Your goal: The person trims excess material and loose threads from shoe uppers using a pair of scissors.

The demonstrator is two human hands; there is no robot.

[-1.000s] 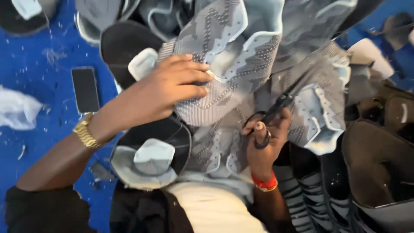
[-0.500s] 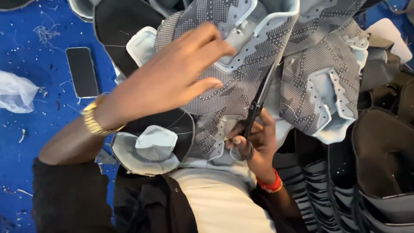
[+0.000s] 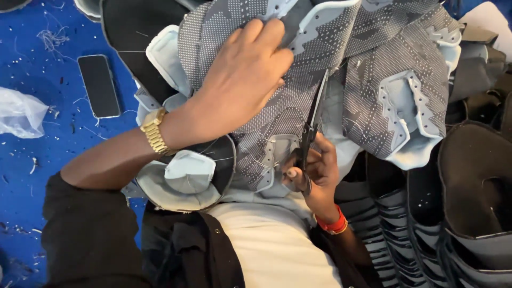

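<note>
Pressing: left hand [image 3: 242,80] lies flat, fingers spread, on the grey patterned shoe upper [image 3: 277,112], pinning it over the lap.
Right hand: right hand [image 3: 312,173] is clamped round the handles of the black scissors [image 3: 312,125], near the person's body.
Scissors: blades point far, up along the grey upper, just right of the left hand's fingertips; whether the blades are parted cannot be told.
Shoe upper: middle of the scene, pale blue trim pieces at its edges, partly lying over other uppers.
Second upper: another grey upper [image 3: 405,90] with a pale blue eyelet panel lies to the right, touching the first.
Wrists: gold watch [image 3: 154,130] on the left wrist, red band [image 3: 333,225] on the right.
Left side: black phone [image 3: 98,85] lies face up on the blue floor [image 3: 32,176], with a clear plastic bag [image 3: 21,112] further left and thread scraps scattered about.
Right side: stacked dark shoe pieces [image 3: 469,202] stand in a row.
</note>
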